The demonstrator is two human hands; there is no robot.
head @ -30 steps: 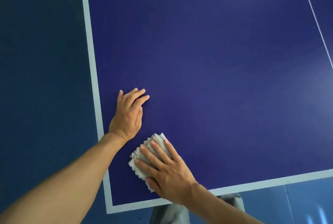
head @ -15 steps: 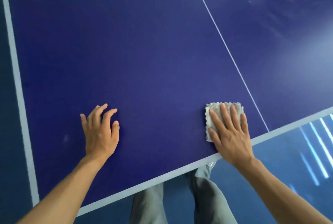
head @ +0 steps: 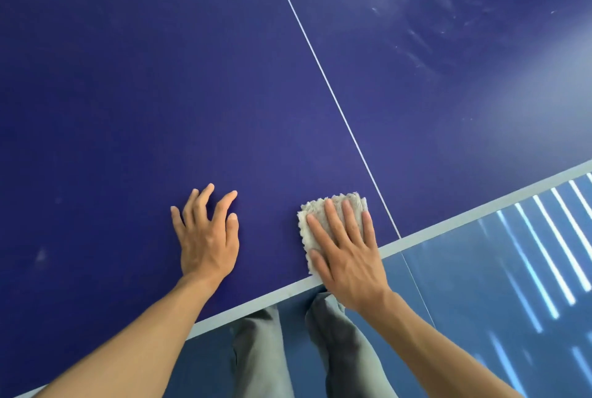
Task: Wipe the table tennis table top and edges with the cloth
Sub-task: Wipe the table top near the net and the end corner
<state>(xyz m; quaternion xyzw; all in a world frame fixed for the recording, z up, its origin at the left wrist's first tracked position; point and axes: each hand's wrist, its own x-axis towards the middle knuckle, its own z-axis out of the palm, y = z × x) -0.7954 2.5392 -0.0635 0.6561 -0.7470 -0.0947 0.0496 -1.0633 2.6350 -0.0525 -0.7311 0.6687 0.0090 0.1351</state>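
A dark blue tabletop (head: pixel 128 77) fills most of the view. Left of centre, the left grip (head: pixel 208 237) lies flat on it with fingers spread, holding nothing. Just to its right, a folded pale cloth (head: pixel 307 234) lies under the straight, pressing fingers of the right grip (head: pixel 349 256), touching the pale near border (head: pixel 480 208). A thin white line (head: pixel 320 70) passes the cloth's right side. Farther right, a glossy blue floor (head: pixel 464 269) shows bright light stripes (head: pixel 544 253).
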